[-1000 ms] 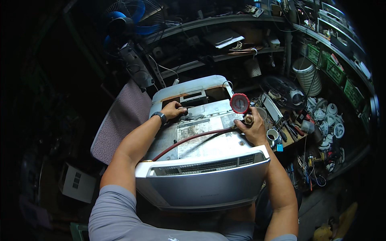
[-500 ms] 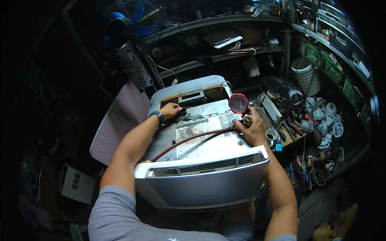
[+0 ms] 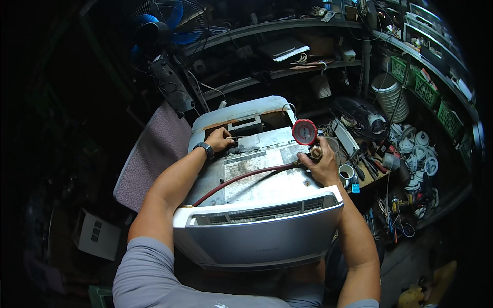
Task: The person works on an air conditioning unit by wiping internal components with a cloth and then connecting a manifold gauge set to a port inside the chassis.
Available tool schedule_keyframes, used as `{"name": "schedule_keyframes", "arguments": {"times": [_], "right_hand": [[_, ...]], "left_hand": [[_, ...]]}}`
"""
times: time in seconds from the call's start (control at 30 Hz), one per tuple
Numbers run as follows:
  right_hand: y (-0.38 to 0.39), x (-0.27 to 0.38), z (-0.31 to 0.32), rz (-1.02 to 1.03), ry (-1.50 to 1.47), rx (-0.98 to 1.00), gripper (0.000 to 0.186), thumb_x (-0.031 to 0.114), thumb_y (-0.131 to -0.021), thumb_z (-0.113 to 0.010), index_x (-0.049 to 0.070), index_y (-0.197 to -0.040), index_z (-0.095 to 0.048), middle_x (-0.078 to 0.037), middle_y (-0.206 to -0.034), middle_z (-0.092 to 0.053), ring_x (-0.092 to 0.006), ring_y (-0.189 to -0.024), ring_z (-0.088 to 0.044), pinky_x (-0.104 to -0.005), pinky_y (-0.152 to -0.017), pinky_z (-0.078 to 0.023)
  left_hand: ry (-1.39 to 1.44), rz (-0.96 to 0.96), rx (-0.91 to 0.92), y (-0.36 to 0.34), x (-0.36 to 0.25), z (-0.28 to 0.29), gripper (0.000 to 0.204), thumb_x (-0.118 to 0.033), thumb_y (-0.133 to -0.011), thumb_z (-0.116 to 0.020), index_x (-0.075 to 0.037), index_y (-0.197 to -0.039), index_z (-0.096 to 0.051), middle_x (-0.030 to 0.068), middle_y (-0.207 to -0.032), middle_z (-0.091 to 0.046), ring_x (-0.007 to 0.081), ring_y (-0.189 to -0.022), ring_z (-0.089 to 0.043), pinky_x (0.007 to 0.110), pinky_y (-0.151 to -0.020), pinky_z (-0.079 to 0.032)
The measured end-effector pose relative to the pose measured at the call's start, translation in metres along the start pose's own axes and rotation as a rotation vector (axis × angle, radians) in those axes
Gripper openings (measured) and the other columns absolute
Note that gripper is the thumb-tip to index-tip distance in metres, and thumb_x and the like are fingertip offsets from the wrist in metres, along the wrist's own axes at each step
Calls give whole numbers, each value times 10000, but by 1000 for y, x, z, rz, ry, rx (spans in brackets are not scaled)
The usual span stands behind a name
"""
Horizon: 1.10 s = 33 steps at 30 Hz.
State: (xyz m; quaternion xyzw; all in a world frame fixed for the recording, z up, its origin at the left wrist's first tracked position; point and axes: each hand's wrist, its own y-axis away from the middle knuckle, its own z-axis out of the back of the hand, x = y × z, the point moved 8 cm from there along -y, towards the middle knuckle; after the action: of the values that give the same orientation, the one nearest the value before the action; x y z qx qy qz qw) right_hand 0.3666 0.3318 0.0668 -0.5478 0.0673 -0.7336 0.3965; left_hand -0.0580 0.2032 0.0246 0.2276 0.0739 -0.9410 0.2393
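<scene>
In front of me stands a boxy air-conditioner-like appliance with a metal panel (image 3: 267,177) on top and a white louvred front (image 3: 262,233). My right hand (image 3: 325,165) is closed around the brass valve body (image 3: 315,153) of a red-rimmed pressure gauge (image 3: 304,132). A red hose (image 3: 241,177) runs from that valve across the panel towards the appliance's near left corner. At the panel's far left edge, beside dark wiring (image 3: 241,149), my left hand (image 3: 219,140) pinches something small; its fingertips partly hide it.
Right of the appliance, a low bench holds a white mug (image 3: 346,172), hand tools and a black fan (image 3: 362,118). White plastic parts (image 3: 423,154) lie piled beyond it. A pink speckled board (image 3: 154,154) leans at the left. A blue-bladed fan (image 3: 172,23) stands behind.
My left hand has shifted slightly, and its fingers now sit a little differently over the small thing. My right hand, the gauge and the hose stay in place.
</scene>
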Motion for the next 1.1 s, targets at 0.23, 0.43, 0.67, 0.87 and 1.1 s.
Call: {"name": "schedule_keyframes", "arguments": {"times": [0.23,0.43,0.67,0.87,1.1], "right_hand": [[0,-2,3,24,29,-10,638,352,-804,-857,17,-1252,-550,-195,-1146,-664,-366,-1075,-673,-443,-926,-534],[1,-3,6,26,23,-24,640,359,-801,-858,24,-1250,-548,-194,-1148,-664,-372,-1071,-673,-447,-926,-531],[0,0,1,16,21,-10,638,349,-799,-863,25,-1252,-551,-196,-1154,-666,-366,-1071,-676,-444,-927,-534],[2,1,9,-16,0,-12,629,363,-800,-861,22,-1233,-558,-195,-1154,-667,-364,-1062,-678,-437,-917,-539],[0,-1,3,-6,-1,-6,621,351,-805,-856,31,-1242,-553,-194,-1148,-665,-367,-1067,-673,-451,-923,-531]], "left_hand": [[178,179,202,-2,1,-13,432,-418,-1004,-679,-18,-1168,-686,76,-978,-695,159,-905,-609,333,-825,-506],[95,73,34,1,-11,-6,382,-328,-973,-735,-11,-1180,-683,99,-1019,-703,161,-907,-613,345,-830,-510],[129,26,83,6,-9,-2,457,-388,-968,-720,19,-1175,-694,159,-1047,-718,212,-952,-650,353,-847,-513],[192,162,70,10,-21,-5,443,-389,-1012,-658,29,-1152,-701,134,-1019,-710,182,-922,-632,331,-826,-503],[169,73,168,4,-9,-6,271,-259,-1028,-657,-29,-1166,-695,74,-1066,-702,154,-987,-604,329,-916,-489]]}}
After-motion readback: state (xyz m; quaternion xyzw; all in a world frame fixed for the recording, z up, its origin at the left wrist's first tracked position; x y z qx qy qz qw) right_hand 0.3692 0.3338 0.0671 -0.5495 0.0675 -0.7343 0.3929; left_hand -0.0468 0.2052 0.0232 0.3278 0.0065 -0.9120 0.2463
